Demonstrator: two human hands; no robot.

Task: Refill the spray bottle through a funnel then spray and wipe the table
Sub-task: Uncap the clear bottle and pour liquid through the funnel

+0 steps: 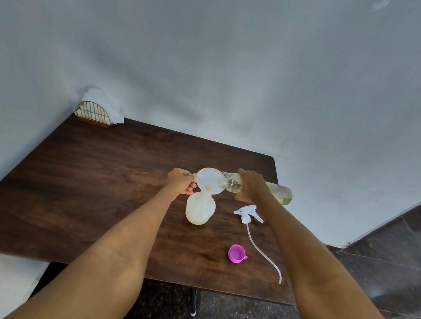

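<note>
The spray bottle (200, 209) stands upright near the middle of the table (92, 183), a bit right of centre, w/ a shallow layer of pale yellow liquid at its base. A white funnel (208, 181) sits in its neck; a small yellow pool shows at the funnel's throat. Your left hand (181, 181) pinches the funnel's left rim, fingers curled round the edge; the fingertips themselves are mostly hidden behind the knuckles. Your right hand (251, 186) grips a clear refill bottle (279, 193) held almost level, mouth resting at the funnel's right rim; your fingers wrap its middle, so that part of the bottle is covered. Some yellowish liquid lies along the lower side toward its base. Can't tell whether a stream is running, the mouth area is too pale vs. the funnel. Just right of the spray bottle, the trigger head (249, 213) lies on the wood, its thin dip tube (263, 253) curving off toward the near-right edge. A pink cap (237, 253) lies open side up between tube and spray bottle, nearer you. At the far-left corner a wire napkin holder (94, 113) w/ white napkins stands vs. the wall; its detail is small and soft. Both forearms are cut off by the bottom edge of the view.
</note>
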